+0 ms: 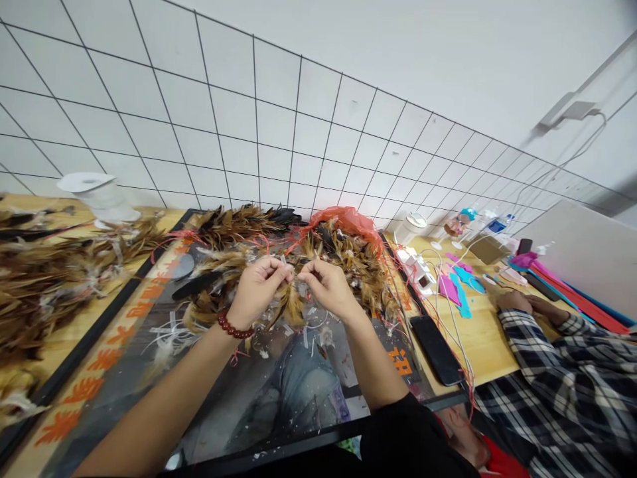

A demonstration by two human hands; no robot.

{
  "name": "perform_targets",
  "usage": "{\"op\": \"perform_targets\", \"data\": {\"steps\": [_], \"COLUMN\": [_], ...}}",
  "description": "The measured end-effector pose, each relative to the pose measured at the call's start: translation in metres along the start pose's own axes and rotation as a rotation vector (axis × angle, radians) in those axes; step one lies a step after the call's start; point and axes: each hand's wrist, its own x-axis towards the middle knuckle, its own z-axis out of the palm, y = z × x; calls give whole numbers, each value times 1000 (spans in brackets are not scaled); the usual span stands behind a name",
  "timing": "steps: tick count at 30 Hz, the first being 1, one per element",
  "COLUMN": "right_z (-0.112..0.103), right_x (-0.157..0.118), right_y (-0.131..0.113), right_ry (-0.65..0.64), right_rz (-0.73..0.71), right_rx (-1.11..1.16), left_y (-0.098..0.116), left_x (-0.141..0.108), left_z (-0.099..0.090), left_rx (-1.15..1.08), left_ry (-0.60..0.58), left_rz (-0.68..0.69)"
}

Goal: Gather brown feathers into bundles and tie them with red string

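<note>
My left hand [261, 289], with a dark red bead bracelet [235, 325] on its wrist, is pinched closed near the middle of the glass-topped table [209, 418]. Close beside it, my right hand [328, 285] is pinched closed too. Between and just below the fingertips hangs a small tuft of golden-brown feathers [290, 304]; the fingers hide how it is held. Behind my hands lie a brown and black feather strand [239, 226] and a feather heap [358, 259] by a red plastic bag [346, 219]. White strips [172, 335] lie to the left.
More feathers [44, 272] and a white spool [102, 196] lie at the left. A black phone [436, 350], power strip [421, 272] and cables are at the right. Beyond them, a person in a plaid sleeve [530, 345] rests hands on the wooden table. A wire grid [256, 103] stands behind.
</note>
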Motion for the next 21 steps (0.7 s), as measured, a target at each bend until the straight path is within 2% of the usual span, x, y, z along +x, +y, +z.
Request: {"op": "perform_targets", "data": {"steps": [4,8,11,15,18,19,21], "right_z": [-1,0,1,2,2,2,0], "right_x": [0,-1,-2,-2,-1,-1,0], "right_y": [0,4,5,4,3,2,2], "right_ry": [-49,43,63,27,17,18,29], "right_rz": [-11,-129,-166,-186,-174,-170,-166], "right_rx": [12,-153,-279,-369,-333,-289,-157], "left_y": [-2,-4,-5,-1,4,5,6], "left_x": [0,0,0,-3,-8,-9,-11], "left_z": [2,1,-1,-2,0,2,4], "left_rx": [28,26,75,239,330,346,332], "left_ry": [-28,-18,-33,-190,-327,-332,-271], "left_rz": [-34,-60,-66,-40,18,30,33]}}
